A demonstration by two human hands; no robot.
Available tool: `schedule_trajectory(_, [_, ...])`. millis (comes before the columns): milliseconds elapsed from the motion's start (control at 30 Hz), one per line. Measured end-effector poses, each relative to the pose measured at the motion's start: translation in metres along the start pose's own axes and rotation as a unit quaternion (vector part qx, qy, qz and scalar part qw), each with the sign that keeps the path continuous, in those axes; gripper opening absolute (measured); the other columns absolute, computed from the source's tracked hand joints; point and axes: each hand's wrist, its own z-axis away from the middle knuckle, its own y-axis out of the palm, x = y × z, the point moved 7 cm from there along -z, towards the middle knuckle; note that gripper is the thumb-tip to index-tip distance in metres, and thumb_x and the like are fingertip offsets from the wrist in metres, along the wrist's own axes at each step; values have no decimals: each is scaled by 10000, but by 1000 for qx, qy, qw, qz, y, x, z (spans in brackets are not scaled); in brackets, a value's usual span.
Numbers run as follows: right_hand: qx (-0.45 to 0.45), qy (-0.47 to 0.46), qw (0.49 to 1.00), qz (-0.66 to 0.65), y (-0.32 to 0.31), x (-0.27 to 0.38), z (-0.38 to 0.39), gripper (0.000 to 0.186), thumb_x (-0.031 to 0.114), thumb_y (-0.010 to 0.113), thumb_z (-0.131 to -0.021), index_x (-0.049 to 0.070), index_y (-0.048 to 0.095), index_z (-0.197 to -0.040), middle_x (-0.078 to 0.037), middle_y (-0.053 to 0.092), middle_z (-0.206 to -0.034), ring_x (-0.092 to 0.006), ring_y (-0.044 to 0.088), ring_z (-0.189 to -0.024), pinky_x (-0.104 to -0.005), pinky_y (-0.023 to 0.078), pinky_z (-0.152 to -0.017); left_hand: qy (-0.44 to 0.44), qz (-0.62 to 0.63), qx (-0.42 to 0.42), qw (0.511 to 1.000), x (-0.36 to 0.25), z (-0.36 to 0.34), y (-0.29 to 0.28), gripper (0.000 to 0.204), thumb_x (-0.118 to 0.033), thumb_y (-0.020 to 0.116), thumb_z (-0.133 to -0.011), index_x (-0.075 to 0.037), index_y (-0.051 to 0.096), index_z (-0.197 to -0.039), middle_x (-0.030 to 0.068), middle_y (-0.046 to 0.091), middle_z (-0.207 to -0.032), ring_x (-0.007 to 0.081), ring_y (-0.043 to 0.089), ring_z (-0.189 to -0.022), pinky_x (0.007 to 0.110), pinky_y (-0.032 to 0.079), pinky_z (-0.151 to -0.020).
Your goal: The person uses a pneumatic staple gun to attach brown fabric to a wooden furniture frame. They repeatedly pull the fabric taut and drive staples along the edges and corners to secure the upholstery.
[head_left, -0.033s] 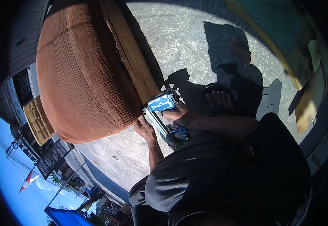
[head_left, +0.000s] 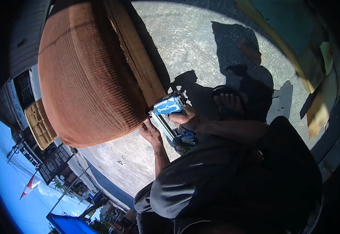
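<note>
A large cushioned piece in brown ribbed fabric (head_left: pixel 80 70) has a bare wooden rail (head_left: pixel 136 58) along its right side. My left hand (head_left: pixel 151 134) grips the fabric at the lower corner of that side, its fingertips partly hidden. My right hand (head_left: pixel 187 119) is wrapped round a blue and silver pneumatic staple gun (head_left: pixel 166 104), whose nose meets the piece at the lower end of the rail, just above my left fingers. The staple gun's magazine points down toward my dark-clothed knee (head_left: pixel 170 195).
Concrete ground (head_left: pixel 177 43) with dark shadows surrounds my bare foot (head_left: pixel 228 103). Yellow foam pieces (head_left: pixel 318 109) and a green sheet (head_left: pixel 279 23) lie at the right. At the left are a tan tufted cushion (head_left: pixel 39 124), hanging signs, a flag, wires and a blue awning (head_left: pixel 68 224).
</note>
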Motion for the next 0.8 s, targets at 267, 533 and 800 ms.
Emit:
schedule_trajectory(267, [17,23,1000,11,7,-23,2,290,260,733,-892,125,705,-1147,-54,724,-1051,-181,688,-959,-357,541,-844,-15,-34,16,999,6,-3,-5,336,-254,558,-1067,43,630,-1206,110,680,-1110,181,619,-997,328,497,-901])
schedule_trajectory(533, [53,62,991,105,5,9,2,257,286,721,-903,101,718,-1082,-37,711,-918,-168,684,-869,-381,541,-781,-2,31,7,999,9,-2,-5,298,-245,557,-1067,30,640,-1149,92,685,-1074,164,611,-967,320,486,-898])
schedule_trajectory(800, [15,114,993,-35,-21,3,8,251,339,704,-876,98,745,-932,21,665,-707,-73,626,-649,-295,483,-613,-138,-104,98,980,-24,5,-22,433,-412,601,-1030,3,682,-1122,87,710,-972,192,643,-915,369,483,-919])
